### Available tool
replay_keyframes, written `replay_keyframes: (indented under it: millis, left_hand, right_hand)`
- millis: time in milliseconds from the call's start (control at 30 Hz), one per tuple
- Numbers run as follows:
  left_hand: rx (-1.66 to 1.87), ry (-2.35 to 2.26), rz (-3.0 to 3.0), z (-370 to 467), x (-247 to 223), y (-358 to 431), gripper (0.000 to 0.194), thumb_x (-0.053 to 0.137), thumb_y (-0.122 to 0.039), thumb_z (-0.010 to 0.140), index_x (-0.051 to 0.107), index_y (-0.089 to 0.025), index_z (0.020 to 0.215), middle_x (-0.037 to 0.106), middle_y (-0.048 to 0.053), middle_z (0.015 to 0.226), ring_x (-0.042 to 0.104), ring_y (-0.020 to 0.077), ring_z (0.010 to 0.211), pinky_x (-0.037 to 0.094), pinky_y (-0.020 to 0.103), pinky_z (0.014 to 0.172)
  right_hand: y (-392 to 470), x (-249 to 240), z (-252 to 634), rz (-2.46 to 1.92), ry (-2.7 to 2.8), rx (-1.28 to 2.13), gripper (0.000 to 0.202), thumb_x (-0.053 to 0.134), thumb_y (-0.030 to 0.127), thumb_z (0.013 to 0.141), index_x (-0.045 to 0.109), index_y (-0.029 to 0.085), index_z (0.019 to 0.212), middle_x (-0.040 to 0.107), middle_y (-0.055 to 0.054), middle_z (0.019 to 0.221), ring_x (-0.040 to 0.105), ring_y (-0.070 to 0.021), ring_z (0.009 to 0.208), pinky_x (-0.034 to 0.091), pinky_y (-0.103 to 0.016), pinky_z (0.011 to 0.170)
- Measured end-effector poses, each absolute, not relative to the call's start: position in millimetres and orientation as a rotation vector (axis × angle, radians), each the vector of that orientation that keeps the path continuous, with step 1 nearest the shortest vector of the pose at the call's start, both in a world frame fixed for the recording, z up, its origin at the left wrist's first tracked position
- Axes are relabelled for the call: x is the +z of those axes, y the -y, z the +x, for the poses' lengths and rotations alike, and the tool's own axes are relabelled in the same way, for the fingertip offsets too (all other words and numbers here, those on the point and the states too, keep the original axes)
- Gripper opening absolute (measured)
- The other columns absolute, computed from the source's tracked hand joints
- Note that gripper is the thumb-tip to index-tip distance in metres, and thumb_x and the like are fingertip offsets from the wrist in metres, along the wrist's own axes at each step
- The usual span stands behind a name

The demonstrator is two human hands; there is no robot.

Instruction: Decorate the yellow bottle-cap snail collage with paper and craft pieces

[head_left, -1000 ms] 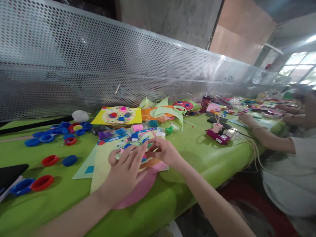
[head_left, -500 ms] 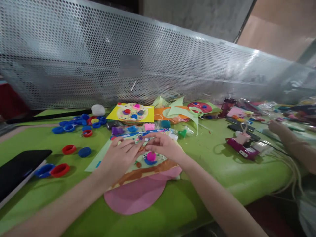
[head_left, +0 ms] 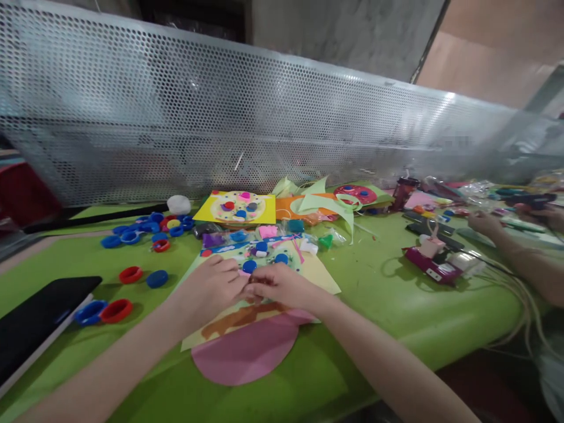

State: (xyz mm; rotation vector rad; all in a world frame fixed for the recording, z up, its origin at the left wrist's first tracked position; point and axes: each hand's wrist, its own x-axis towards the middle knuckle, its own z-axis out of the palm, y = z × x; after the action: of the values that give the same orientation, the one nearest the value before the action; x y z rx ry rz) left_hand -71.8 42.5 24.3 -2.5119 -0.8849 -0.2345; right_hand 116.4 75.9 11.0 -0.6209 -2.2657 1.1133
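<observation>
My left hand (head_left: pixel 214 292) and my right hand (head_left: pixel 286 286) meet over a decorated paper sheet (head_left: pixel 324 281), fingertips curled and pressed together. Something small and brownish may be between them, but the fingers hide it. Just past my knuckles, blue discs (head_left: pixel 249 267) sit on the sheet's pale, speckled picture, with pink strips (head_left: pixel 297 249) at its upper right. A brown painted band (head_left: pixel 238 320) crosses the lower part of the sheet. A rounded piece of pink paper (head_left: pixel 247 355) sticks out below it, towards me.
Left of the sheet lie red and blue bottle caps (head_left: pixel 131 274) and a black phone-like device (head_left: pixel 39 323). Behind are bagged coloured clay (head_left: pixel 214 239) and a yellow card (head_left: pixel 205 210). At right stand a purple power strip (head_left: pixel 429 267) with cords and another person's arm (head_left: pixel 520 252).
Both my hands have come nearer to me and lower on the sheet, closing together at the fingertips. The blue discs behind them now show. The view has shifted slightly.
</observation>
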Motion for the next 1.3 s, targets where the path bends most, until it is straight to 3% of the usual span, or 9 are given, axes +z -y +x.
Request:
replay_keyframes:
  millis: [167,300,400,533,633,767,900,1100,1300]
  left_hand:
    - [-0.27,1.019,-2.65,-68.7,34.1,-39.5,0.053,0.024,-0.045,0.095,0.061,-0.016,0.072,0.06,0.005,0.067,0.053,0.0181,0.067,0.039,0.031,0.062]
    - [-0.327,1.111,-2.792,-77.8,38.4,-30.1,0.057,0.01,-0.03,0.097,0.06,-0.017,0.072,0.057,0.004,0.067,0.05,0.0158,0.063,0.038,0.028,0.06]
    - [-0.389,1.377,-2.822,-105.0,33.1,-14.8,0.044,0.022,-0.031,0.097,0.057,-0.018,0.073,0.056,0.002,0.072,0.05,0.0148,0.068,0.039,0.025,0.065]
    - [-0.565,1.631,-2.628,-144.2,11.9,11.9,0.032,0.03,-0.028,0.095,0.057,-0.018,0.11,0.059,0.006,0.102,0.048,0.0195,0.101,0.034,0.029,0.09]
    - [-0.595,1.634,-2.542,-154.9,-4.2,25.1,0.037,0.031,-0.033,0.095,0.049,-0.021,0.126,0.056,0.007,0.112,0.045,0.021,0.107,0.034,0.029,0.09]
    - [-0.553,1.581,-2.613,-152.3,-11.7,24.6,0.04,0.029,-0.04,0.095,0.062,-0.026,0.11,0.063,0.004,0.105,0.051,0.0199,0.101,0.038,0.028,0.086]
    - [-0.596,1.593,-2.606,-149.4,-13.3,14.9,0.051,0.028,-0.053,0.092,0.071,-0.026,0.089,0.067,0.003,0.089,0.057,0.02,0.088,0.042,0.031,0.08]
    - [-0.822,1.784,-2.621,-137.3,-9.9,21.0,0.046,0.033,-0.053,0.09,0.066,-0.026,0.109,0.065,0.005,0.098,0.057,0.021,0.096,0.044,0.032,0.085]
    - [-1.151,2.06,-2.803,-114.7,11.8,19.5,0.038,0.043,-0.049,0.087,0.059,-0.033,0.118,0.061,0.002,0.108,0.057,0.0189,0.1,0.048,0.025,0.08]
  right_hand:
    - [-72.1,12.9,114.1,-0.587,2.301,1.015,0.027,0.048,0.027,0.088,0.051,0.017,0.063,0.05,0.004,0.058,0.045,-0.0082,0.055,0.033,-0.018,0.053]
    - [-69.7,12.6,112.4,-0.59,2.301,0.975,0.024,0.043,0.024,0.089,0.056,0.017,0.07,0.057,0.002,0.064,0.051,-0.009,0.06,0.037,-0.018,0.058]
    - [-72.9,10.4,111.8,-0.659,2.248,0.887,0.022,0.042,0.02,0.089,0.059,0.016,0.075,0.062,-0.001,0.07,0.054,-0.0103,0.065,0.039,-0.019,0.06]
    - [-74.1,6.0,109.9,-0.716,2.214,0.817,0.027,0.037,0.016,0.09,0.06,0.014,0.104,0.066,-0.005,0.085,0.058,-0.0123,0.071,0.04,-0.021,0.061]
    - [-63.3,2.2,103.9,-0.593,2.413,0.725,0.028,0.043,0.016,0.09,0.062,0.019,0.11,0.068,-0.005,0.094,0.06,-0.0146,0.083,0.043,-0.024,0.072]
    - [-48.1,-4.4,90.1,-0.453,2.77,0.427,0.028,0.045,0.019,0.092,0.06,0.018,0.116,0.066,-0.007,0.107,0.06,-0.0179,0.093,0.043,-0.029,0.083]
    - [-47.4,-7.5,80.2,-0.472,2.791,0.446,0.03,0.042,0.016,0.092,0.057,0.016,0.119,0.064,-0.007,0.111,0.06,-0.0178,0.095,0.045,-0.029,0.082]
    - [-47.2,-2.4,86.4,-0.563,2.499,0.68,0.026,0.045,0.008,0.086,0.063,0.016,0.103,0.065,-0.008,0.106,0.056,-0.0185,0.101,0.041,-0.032,0.09]
    - [-41.5,2.4,86.0,-0.616,2.371,0.854,0.021,0.045,0.006,0.083,0.062,0.016,0.089,0.063,-0.004,0.085,0.058,-0.0124,0.077,0.046,-0.022,0.066]
